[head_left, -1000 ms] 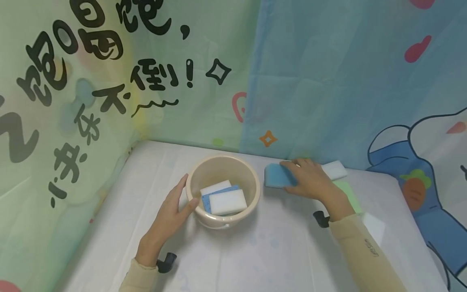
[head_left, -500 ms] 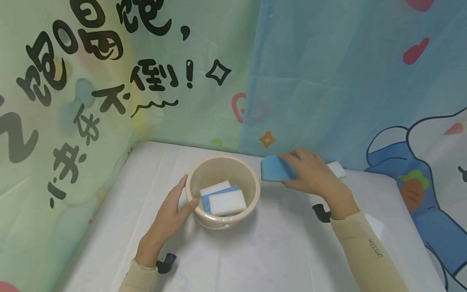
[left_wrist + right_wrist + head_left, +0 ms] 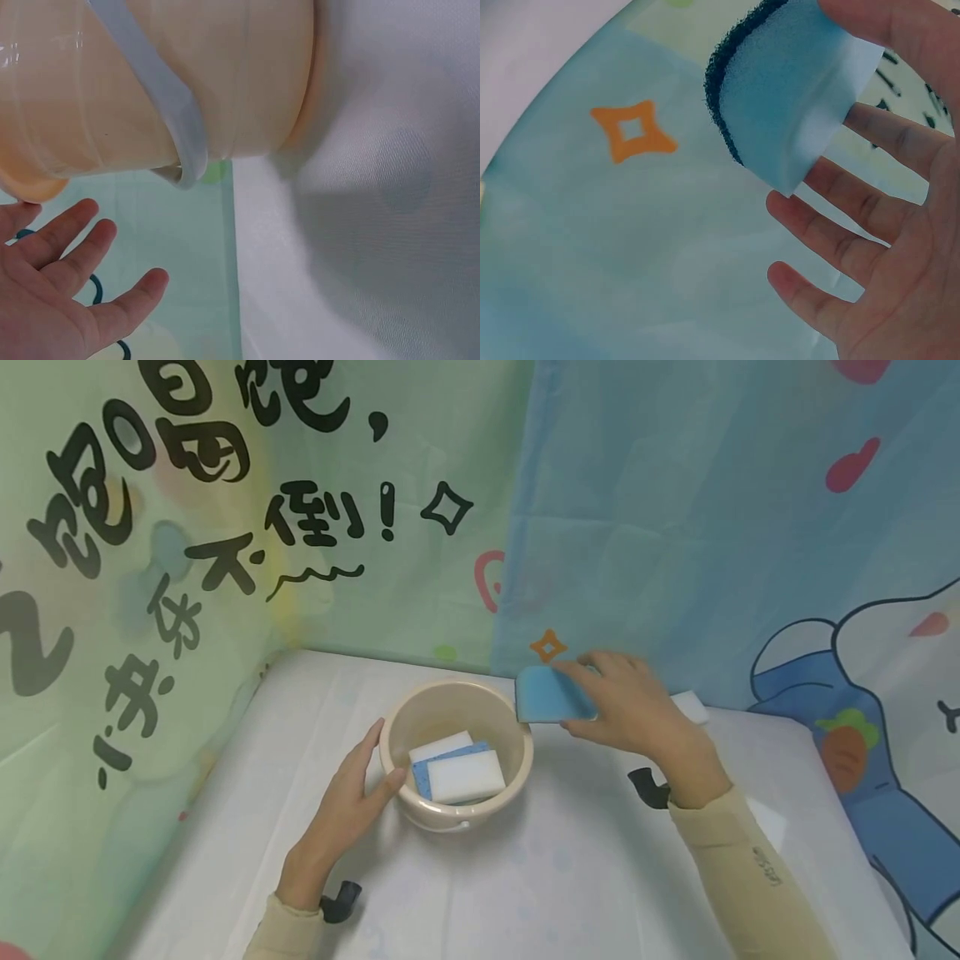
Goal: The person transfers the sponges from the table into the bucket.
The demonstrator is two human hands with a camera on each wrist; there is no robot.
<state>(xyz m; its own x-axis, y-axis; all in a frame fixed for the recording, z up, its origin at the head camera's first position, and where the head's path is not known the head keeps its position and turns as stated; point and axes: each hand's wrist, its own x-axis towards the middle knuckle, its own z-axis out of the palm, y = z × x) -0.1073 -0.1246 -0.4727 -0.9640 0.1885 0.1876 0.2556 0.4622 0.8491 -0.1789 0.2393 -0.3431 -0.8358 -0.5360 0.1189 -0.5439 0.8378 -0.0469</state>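
Observation:
A blue sponge (image 3: 551, 695) with a dark scouring layer (image 3: 718, 82) is pinched between the thumb and fingers of my right hand (image 3: 637, 710). It is raised off the table, its left edge overlapping the bucket's right rim in the head view. The cream bucket (image 3: 438, 817) stands upright, holding a white sponge (image 3: 467, 777), a speckled blue sponge (image 3: 422, 778) and another white one (image 3: 438, 746). My left hand (image 3: 341, 810) touches the bucket's left rim, thumb at the edge; in the left wrist view its fingers (image 3: 82, 259) are spread and fairly straight.
A white block (image 3: 691, 707) lies behind my right hand, and a white piece (image 3: 767, 825) shows beside the right sleeve. The bucket's grey handle (image 3: 176, 105) hangs down its side. Printed curtains (image 3: 637, 527) border the white table (image 3: 525, 877) at the back and left.
My right hand has lifted the blue sponge off the table and carried it left, close to the bucket's rim. The left hand and the bucket have stayed nearly in place.

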